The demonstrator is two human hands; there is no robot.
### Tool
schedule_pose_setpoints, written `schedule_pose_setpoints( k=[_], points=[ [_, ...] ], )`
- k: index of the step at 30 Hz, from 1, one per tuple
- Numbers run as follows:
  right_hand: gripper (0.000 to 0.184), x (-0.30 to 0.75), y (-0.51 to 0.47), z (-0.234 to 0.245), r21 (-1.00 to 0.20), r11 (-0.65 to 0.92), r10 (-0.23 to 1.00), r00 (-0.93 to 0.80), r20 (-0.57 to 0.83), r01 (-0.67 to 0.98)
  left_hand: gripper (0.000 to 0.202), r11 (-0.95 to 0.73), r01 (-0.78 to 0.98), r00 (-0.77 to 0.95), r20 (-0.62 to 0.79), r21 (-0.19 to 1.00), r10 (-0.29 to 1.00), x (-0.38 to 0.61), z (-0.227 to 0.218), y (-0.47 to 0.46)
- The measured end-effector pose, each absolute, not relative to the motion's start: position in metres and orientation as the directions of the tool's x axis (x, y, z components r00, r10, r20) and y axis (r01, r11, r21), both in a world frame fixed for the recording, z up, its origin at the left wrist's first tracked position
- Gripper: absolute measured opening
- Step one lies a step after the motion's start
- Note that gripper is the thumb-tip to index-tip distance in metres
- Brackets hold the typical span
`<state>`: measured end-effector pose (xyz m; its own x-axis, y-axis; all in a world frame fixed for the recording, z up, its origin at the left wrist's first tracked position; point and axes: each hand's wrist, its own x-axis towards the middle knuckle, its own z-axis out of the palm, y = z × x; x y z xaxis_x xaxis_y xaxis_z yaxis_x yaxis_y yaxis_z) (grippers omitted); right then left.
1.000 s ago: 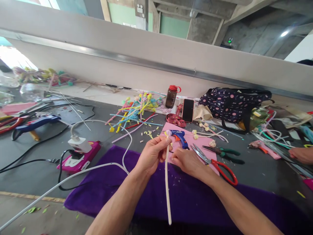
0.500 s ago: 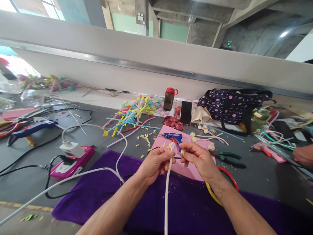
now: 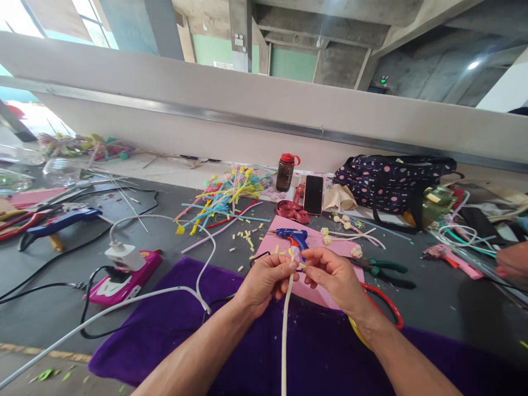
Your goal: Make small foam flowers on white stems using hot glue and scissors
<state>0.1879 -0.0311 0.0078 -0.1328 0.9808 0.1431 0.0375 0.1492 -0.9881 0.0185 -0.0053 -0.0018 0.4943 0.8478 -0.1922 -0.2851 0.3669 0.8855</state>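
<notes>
My left hand (image 3: 268, 280) pinches the upper end of a long cream-white stem (image 3: 285, 335) that hangs down toward me. A small pale lilac and yellow flower head (image 3: 294, 253) tops the stem, just above my left fingertips. My right hand (image 3: 328, 272) is closed at thumb and forefinger on a small pale yellow piece (image 3: 303, 266), held against the stem top. Behind my fingers a blue glue gun (image 3: 292, 235) lies on a pink sheet (image 3: 325, 242). Green-handled pliers (image 3: 388, 272) rest to the right of my right hand.
A purple cloth (image 3: 165, 330) covers the near table edge. Several short yellow bits (image 3: 248, 240) and bundled coloured stems (image 3: 231, 192) lie ahead. A phone (image 3: 313, 195), bottle (image 3: 285, 173) and patterned bag (image 3: 391, 184) stand behind. Cables and a pink power strip (image 3: 124, 280) lie left. Another person's hand (image 3: 513, 261) is at far right.
My right hand has moved slightly left, bringing the small yellow piece from beside the stem top to against it. My left hand keeps its pinch on the stem.
</notes>
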Motion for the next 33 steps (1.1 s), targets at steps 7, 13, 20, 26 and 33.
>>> schedule_pose_setpoints(
  k=[7,13,20,26,33],
  points=[
    [0.023,0.186,-0.034,0.006,-0.979,0.159,0.980,-0.138,0.141,0.125,0.026,0.328,-0.245,0.494,-0.173,0.912,0.852,0.021,0.001,-0.007],
    [0.018,0.187,-0.033,0.011,-0.987,0.150,0.983,-0.114,0.143,0.050,0.027,0.367,-0.239,0.522,-0.200,0.899,0.829,0.020,0.001,-0.006],
    [0.018,0.194,-0.026,0.010,-0.989,0.106,0.993,-0.040,0.111,-0.103,0.027,0.402,-0.266,0.506,-0.228,0.876,0.832,0.017,-0.003,-0.003],
    [0.016,0.188,-0.031,0.009,-0.994,0.101,0.986,-0.130,0.105,-0.038,0.028,0.378,-0.275,0.502,-0.203,0.884,0.841,0.017,0.000,-0.005],
    [0.011,0.183,-0.036,0.009,-0.981,0.131,0.982,-0.155,0.108,0.145,0.027,0.355,-0.269,0.502,-0.184,0.895,0.845,0.018,0.003,-0.006]
  ],
)
